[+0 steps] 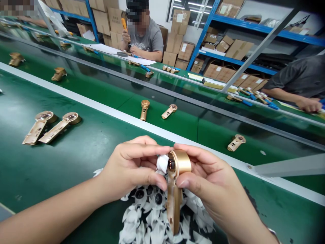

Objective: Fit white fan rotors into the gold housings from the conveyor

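My right hand grips a gold handheld-fan housing by its round head, thumb on the near side. The housing stands upright with its handle pointing down, and a dark motor shows inside the head. My left hand pinches a small white fan blade close against the open face of that head; whether the two touch, I cannot tell. Below both hands lies a heap of white fan blades, some with black hubs showing.
Two gold housings lie on the green table at left. Beyond a white rail, more housings sit spaced along a green conveyor. A grey post rises at right. Across the line, a seated person holds an orange tool.
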Motion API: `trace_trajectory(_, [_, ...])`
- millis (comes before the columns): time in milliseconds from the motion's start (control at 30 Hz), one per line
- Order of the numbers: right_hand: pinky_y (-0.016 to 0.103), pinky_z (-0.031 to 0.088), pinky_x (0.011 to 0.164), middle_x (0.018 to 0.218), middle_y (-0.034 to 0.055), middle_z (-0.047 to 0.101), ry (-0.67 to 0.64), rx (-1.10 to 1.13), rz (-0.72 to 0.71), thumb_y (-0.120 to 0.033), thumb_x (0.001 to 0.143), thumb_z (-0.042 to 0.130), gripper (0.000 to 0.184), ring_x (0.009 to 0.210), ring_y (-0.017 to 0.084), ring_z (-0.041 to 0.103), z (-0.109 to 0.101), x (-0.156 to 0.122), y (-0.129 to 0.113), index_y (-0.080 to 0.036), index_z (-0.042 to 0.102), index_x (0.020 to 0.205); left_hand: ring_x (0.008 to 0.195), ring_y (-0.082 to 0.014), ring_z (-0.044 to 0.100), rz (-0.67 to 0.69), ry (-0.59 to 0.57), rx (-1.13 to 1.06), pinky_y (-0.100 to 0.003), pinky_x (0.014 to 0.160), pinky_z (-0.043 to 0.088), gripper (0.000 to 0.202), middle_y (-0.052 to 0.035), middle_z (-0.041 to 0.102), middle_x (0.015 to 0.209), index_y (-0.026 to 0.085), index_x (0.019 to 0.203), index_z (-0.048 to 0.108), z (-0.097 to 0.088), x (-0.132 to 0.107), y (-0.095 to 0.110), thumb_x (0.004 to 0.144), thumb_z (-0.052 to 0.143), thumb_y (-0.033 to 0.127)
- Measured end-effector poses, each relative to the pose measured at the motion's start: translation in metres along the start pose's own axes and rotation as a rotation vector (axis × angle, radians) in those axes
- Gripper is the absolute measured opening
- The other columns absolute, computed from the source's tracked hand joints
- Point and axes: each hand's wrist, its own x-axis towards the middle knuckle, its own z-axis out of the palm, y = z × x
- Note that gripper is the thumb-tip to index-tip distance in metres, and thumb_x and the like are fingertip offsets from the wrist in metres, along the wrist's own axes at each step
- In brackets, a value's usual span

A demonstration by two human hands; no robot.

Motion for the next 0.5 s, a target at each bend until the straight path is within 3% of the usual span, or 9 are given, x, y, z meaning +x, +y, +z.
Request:
trace_trajectory(267, [0.022,0.063,0.078,0.094,-0.0015,0.081,0.039,-0.019,-0.013,-0.009,0.069,0.088,0.042,0.085,0.013,0.076,0.0051,-0.0006,-0.0005,-0.029,0.074,0.103,0.07,-0.0087,0.067,0.022,0.015,0.044,-0.014,0.062,0.059,0.058,0.0013,0.061,0.087,0.033,0.106,0.08,0.001,0.0002,0.0011,0.055,0.095,0.012])
trace_trajectory(500, [0.025,0.065,0.074,0.09,0.0001,0.08,0.064,-0.033,0.006,-0.009,0.069,0.088,0.041,0.081,0.016,0.077,0.005,-0.0019,-0.0015,-0.027,0.074,0.104,0.069,-0.0111,0.064,0.054,0.046,0.215,-0.018,0.059,0.057,0.061,0.0004,0.063,0.082,0.038,0.106,0.079,0.0022,-0.0015,0.0055,0.053,0.096,0.012])
